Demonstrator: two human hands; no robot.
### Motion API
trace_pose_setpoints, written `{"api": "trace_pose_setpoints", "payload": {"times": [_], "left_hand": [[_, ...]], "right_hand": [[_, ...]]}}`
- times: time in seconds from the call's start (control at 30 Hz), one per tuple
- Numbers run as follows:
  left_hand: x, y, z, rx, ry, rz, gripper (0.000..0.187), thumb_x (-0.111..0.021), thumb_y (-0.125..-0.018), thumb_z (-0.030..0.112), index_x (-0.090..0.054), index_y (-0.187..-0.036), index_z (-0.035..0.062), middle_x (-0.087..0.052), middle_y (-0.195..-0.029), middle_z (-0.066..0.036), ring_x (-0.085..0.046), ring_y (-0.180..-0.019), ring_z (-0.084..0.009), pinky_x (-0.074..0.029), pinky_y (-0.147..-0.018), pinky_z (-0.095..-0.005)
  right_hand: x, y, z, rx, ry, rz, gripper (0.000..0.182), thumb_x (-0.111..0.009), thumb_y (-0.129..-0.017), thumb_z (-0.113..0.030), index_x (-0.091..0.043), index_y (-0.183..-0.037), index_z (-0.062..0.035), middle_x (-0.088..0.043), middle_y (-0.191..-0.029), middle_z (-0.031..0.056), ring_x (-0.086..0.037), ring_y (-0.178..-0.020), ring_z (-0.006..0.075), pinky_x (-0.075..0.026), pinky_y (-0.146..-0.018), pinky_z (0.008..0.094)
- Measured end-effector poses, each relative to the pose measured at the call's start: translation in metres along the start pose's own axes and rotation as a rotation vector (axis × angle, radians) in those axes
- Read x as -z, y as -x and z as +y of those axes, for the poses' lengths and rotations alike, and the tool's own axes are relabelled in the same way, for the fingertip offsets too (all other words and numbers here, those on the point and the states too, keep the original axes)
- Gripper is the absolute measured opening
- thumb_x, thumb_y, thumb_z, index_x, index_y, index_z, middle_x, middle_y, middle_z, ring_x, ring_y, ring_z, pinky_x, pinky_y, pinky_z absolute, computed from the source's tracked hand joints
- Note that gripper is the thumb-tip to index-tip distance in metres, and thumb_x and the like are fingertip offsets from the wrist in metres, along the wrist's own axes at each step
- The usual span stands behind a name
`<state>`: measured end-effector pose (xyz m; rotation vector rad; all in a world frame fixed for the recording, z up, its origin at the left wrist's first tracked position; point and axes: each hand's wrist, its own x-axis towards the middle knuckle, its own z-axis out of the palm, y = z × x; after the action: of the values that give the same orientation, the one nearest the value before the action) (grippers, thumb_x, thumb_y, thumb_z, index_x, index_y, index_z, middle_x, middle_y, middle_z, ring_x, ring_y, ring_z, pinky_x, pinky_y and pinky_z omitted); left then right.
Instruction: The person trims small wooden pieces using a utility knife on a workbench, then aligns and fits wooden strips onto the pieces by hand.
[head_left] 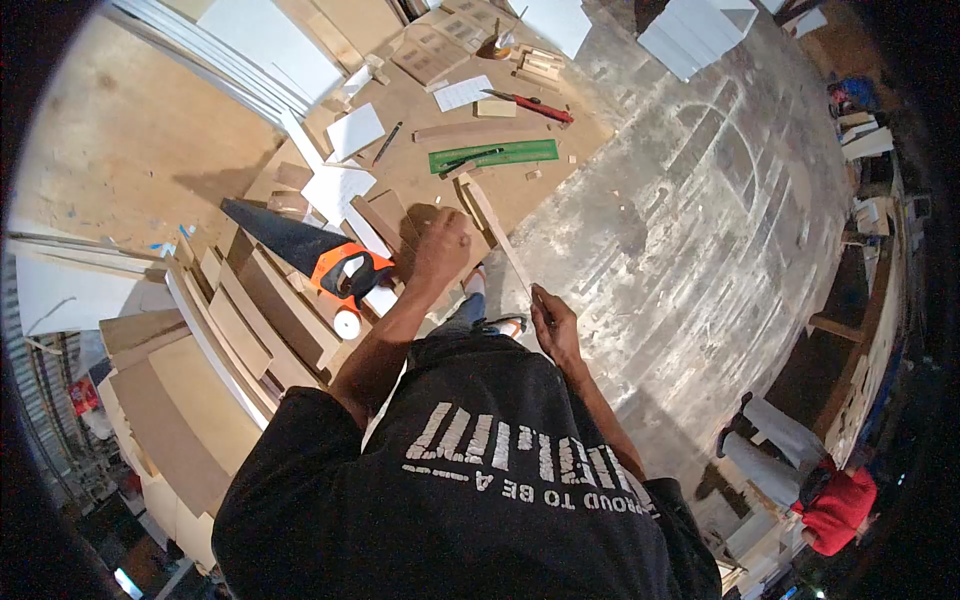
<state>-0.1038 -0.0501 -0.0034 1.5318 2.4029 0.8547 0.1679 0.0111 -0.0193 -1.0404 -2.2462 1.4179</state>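
My right hand (556,322) pinches the near end of a long thin wooden strip (502,232). The strip's far end reaches over the edge of the brown work board (590,125). My left hand (440,250) is closed, fingers curled, just left of the strip and over flat brown wooden pieces (385,218); whether anything is inside it is hidden. Left of that hand lies a handsaw (340,270) with an orange and black handle. Beyond the strip are a green ruler (525,151) with a dark pen on it, and a red cutter (540,108).
Stacked boards (235,320) stand at the left, beside a roll of white tape (347,324). White paper pieces (355,130) and a small panel model (430,52) lie on the board. Worn concrete floor (690,210) spreads right. A person in red (835,508) is at lower right.
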Motion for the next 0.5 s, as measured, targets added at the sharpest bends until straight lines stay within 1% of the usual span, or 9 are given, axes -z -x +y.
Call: {"api": "trace_pose_setpoints", "payload": {"times": [0.03,0.07,0.13,0.17,0.27,0.33,0.37,0.43,0.5], "left_hand": [[0.001,0.002,-0.009,0.071,0.013,0.042,0.025,-0.062,-0.071,-0.002,-0.059,-0.096,-0.0031,-0.057,-0.098,-0.02,-0.058,-0.094,-0.0381,-0.049,-0.081,-0.046],[0.0,0.003,-0.016,0.145,0.027,0.085,0.024,-0.062,-0.07,-0.003,-0.059,-0.094,-0.0035,-0.058,-0.096,-0.021,-0.058,-0.092,-0.0392,-0.049,-0.08,-0.0466],[0.012,-0.004,-0.013,0.242,0.009,0.09,0.019,-0.063,-0.07,-0.004,-0.058,-0.089,-0.0034,-0.059,-0.09,-0.021,-0.059,-0.091,-0.0394,-0.048,-0.078,-0.0461],[0.016,-0.01,-0.012,0.289,0.002,0.094,0.017,-0.063,-0.07,-0.004,-0.057,-0.086,-0.0033,-0.059,-0.087,-0.021,-0.059,-0.09,-0.0396,-0.048,-0.077,-0.0459],[0.011,-0.022,-0.029,0.371,-0.045,0.164,0.016,-0.071,-0.067,0.009,-0.066,-0.082,0.0081,-0.063,-0.076,-0.013,-0.061,-0.08,-0.0351,-0.046,-0.075,-0.0477],[0.01,-0.025,-0.034,0.4,-0.008,0.202,0.016,-0.069,-0.068,0.008,-0.067,-0.083,0.0078,-0.064,-0.08,-0.013,-0.061,-0.085,-0.0342,-0.046,-0.08,-0.0471],[0.009,-0.026,-0.037,0.413,0.011,0.221,0.016,-0.069,-0.069,0.008,-0.067,-0.084,0.0077,-0.065,-0.081,-0.013,-0.061,-0.087,-0.0338,-0.045,-0.082,-0.0468],[0.004,-0.021,-0.047,0.326,-0.117,0.221,0.017,-0.068,-0.07,0.007,-0.068,-0.087,0.0071,-0.065,-0.088,-0.013,-0.06,-0.092,-0.0325,-0.044,-0.087,-0.0453],[0.001,-0.018,-0.055,0.228,-0.221,0.225,0.018,-0.066,-0.071,0.006,-0.068,-0.089,0.0065,-0.065,-0.094,-0.012,-0.059,-0.098,-0.0315,-0.042,-0.092,-0.044]], "right_hand": [[-0.002,-0.001,-0.001,0.011,0.038,-0.009,0.036,-0.058,-0.095,-0.012,-0.058,-0.128,0.0019,-0.067,-0.1,0.0183,-0.065,-0.088,0.0238,-0.051,-0.08,0.0323],[-0.007,-0.001,0.003,0.025,0.0,0.007,0.036,-0.057,-0.094,-0.011,-0.058,-0.127,0.002,-0.067,-0.098,0.0195,-0.065,-0.086,0.0263,-0.051,-0.078,0.034],[-0.014,-0.004,0.01,0.061,-0.069,0.039,0.036,-0.056,-0.092,-0.01,-0.059,-0.126,0.0023,-0.066,-0.094,0.0219,-0.065,-0.081,0.0312,-0.052,-0.075,0.0372],[-0.015,-0.003,0.014,0.054,-0.067,0.037,0.036,-0.056,-0.092,-0.01,-0.059,-0.126,0.0026,-0.066,-0.093,0.022,-0.064,-0.08,0.0314,-0.051,-0.074,0.0377],[-0.012,-0.003,0.008,0.039,-0.067,0.023,0.035,-0.056,-0.092,-0.01,-0.059,-0.125,0.0033,-0.065,-0.09,0.0223,-0.063,-0.076,0.0317,-0.051,-0.071,0.0388],[-0.01,-0.001,0.008,0.034,-0.069,0.004,0.035,-0.056,-0.092,-0.009,-0.059,-0.125,0.0035,-0.064,-0.089,0.0224,-0.062,-0.074,0.0316,-0.05,-0.069,0.0392],[-0.01,-0.001,0.008,0.029,-0.045,-0.005,0.035,-0.056,-0.093,-0.008,-0.059,-0.125,0.0034,-0.065,-0.09,0.0211,-0.061,-0.074,0.0282,-0.05,-0.069,0.0364],[-0.011,0.001,0.011,0.016,0.002,-0.021,0.035,-0.057,-0.094,-0.007,-0.059,-0.127,0.0032,-0.065,-0.092,0.0185,-0.061,-0.076,0.0214,-0.049,-0.069,0.0309],[-0.015,0.003,0.011,0.049,-0.045,0.026,0.035,-0.057,-0.094,-0.008,-0.059,-0.127,0.0025,-0.065,-0.089,0.0179,-0.059,-0.072,0.0207,-0.048,-0.067,0.0313]]}}
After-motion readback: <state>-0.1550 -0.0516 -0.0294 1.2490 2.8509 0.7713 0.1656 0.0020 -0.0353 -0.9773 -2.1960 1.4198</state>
